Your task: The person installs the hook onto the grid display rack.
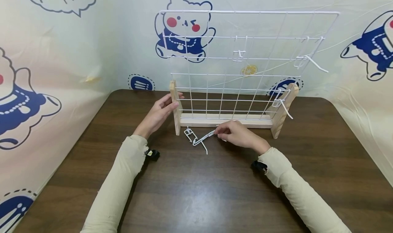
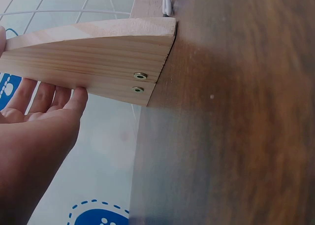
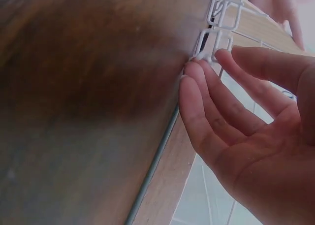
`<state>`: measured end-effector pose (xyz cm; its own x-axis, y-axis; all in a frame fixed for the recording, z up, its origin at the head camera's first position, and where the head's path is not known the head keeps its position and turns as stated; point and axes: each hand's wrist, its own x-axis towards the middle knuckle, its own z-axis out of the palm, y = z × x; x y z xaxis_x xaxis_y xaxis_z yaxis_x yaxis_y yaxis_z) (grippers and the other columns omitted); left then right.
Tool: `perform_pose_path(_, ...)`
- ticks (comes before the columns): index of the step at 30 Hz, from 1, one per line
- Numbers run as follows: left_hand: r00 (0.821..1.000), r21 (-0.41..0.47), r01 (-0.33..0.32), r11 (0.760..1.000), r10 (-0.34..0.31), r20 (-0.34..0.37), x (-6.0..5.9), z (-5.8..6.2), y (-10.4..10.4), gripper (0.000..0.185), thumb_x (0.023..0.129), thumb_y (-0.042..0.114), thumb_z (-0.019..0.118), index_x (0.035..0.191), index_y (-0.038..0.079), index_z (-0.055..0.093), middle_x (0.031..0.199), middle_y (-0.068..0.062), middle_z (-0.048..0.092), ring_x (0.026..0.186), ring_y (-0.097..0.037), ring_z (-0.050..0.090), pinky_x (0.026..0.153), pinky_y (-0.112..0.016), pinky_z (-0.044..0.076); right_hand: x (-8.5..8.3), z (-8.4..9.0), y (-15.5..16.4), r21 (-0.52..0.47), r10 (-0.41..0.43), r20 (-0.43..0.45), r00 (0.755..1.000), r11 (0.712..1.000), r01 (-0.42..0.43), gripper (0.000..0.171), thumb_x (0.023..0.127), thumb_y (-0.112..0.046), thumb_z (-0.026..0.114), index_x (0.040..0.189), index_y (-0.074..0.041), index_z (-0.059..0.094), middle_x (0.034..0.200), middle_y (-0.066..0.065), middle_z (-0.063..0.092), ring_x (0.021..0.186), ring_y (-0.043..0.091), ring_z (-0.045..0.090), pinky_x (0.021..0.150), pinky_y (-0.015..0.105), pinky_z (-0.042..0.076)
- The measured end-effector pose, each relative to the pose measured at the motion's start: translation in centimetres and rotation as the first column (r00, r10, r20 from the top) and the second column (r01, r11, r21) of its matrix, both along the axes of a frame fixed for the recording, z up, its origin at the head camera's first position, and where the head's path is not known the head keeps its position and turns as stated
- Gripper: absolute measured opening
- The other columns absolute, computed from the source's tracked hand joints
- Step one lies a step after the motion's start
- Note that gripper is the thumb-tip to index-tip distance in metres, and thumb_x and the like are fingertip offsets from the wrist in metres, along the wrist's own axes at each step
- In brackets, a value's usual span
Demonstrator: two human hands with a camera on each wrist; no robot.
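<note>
hooks [image 1: 196,138] on table [image 1: 196,192] — before grid rack [image 1: 233,89]

Head high; wrists close, perhaps blurred.

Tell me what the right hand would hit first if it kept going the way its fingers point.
The right hand points left along the table; its fingertips are already at the loose white wire hooks, so those likely come first. Depth is hard to judge.
</note>
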<state>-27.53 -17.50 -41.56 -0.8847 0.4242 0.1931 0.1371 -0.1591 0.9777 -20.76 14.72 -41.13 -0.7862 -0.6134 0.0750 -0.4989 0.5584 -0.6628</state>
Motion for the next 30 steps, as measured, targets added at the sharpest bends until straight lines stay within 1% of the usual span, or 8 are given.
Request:
perform_pose_path(7, 1.0, -0.009, -0.006, 1.0, 0.006, 0.0, 0.1, -0.1, -0.3, 0.048, 0.102, 0.016, 0.056, 0.147, 0.005, 0.043, 0.151, -0.021, 0.04, 0.14, -0.025, 0.036, 0.12, -0.044, 0.021, 0.1, -0.3, -0.6, 0.061, -0.032, -0.022, 0.999, 0.998, 0.033, 0.005, 0.088, -0.002, 0.072, 0.091, -0.005, 0.071, 0.08, -0.001, 0.07, 0.074, 0.009, 0.061, 0.07, 0.028, 0.051)
perform_pose_path(14, 1.0, -0.023, -0.007, 1.0, 0.007, -0.001, 0.3, -0.3, -0.5, 0.051, 0.102, 0.018, 0.056, 0.149, 0.004, 0.04, 0.152, -0.018, 0.04, 0.143, -0.028, 0.032, 0.121, -0.045, 0.02, 0.3, -0.2, -0.8, 0.132, -0.042, -0.048, 0.998, 0.99, 0.048, 0.016, 0.082, 0.007, 0.067, 0.079, -0.008, 0.064, 0.067, -0.004, 0.06, 0.065, 0.01, 0.054, 0.066, 0.029, 0.045)
perform_pose_path(18, 1.0, -0.02, -0.003, 1.0, 0.003, -0.002, 0.3, -0.3, -0.4, 0.05, 0.102, 0.018, 0.056, 0.148, 0.005, 0.041, 0.151, -0.016, 0.041, 0.144, -0.031, 0.031, 0.12, -0.045, 0.02, 0.3, 0.2, -0.3, 0.155, -0.073, -0.058, 0.996, 0.985, 0.082, 0.015, 0.08, 0.006, 0.064, 0.081, -0.008, 0.061, 0.066, -0.005, 0.056, 0.063, 0.011, 0.051, 0.063, 0.028, 0.043)
perform_pose_path(23, 1.0, -0.019, -0.002, 1.0, 0.002, -0.01, 0.2, -0.1, -0.2, 0.049, 0.102, 0.019, 0.057, 0.147, 0.006, 0.043, 0.151, -0.017, 0.041, 0.141, -0.026, 0.035, 0.12, -0.045, 0.022, 0.1, 1.1, 0.5, 0.114, -0.118, -0.079, 0.99, 0.985, 0.126, 0.014, 0.08, 0.007, 0.063, 0.086, -0.005, 0.066, 0.072, -0.002, 0.062, 0.068, 0.012, 0.056, 0.066, 0.029, 0.047)
perform_pose_path(26, 1.0, -0.022, 0.001, 1.0, -0.001, -0.015, 0.1, 0.0, -0.1, 0.05, 0.102, 0.02, 0.057, 0.147, 0.006, 0.043, 0.151, -0.018, 0.041, 0.141, -0.027, 0.034, 0.12, -0.046, 0.021, 0.1, 1.8, 0.9, 0.065, -0.127, -0.106, 0.986, 0.989, 0.134, 0.014, 0.081, 0.008, 0.063, 0.09, -0.001, 0.069, 0.075, 0.001, 0.064, 0.07, 0.013, 0.059, 0.066, 0.03, 0.05)
perform_pose_path(30, 1.0, -0.024, 0.001, 1.0, -0.001, -0.01, 0.1, 0.0, -0.1, 0.05, 0.102, 0.02, 0.057, 0.147, 0.005, 0.042, 0.151, -0.018, 0.041, 0.141, -0.026, 0.035, 0.12, -0.046, 0.021, 0.2, 2.1, 0.9, 0.022, -0.123, -0.138, 0.983, 0.992, 0.127, 0.014, 0.083, 0.008, 0.066, 0.094, 0.001, 0.07, 0.076, 0.001, 0.065, 0.071, 0.013, 0.059, 0.066, 0.029, 0.051)
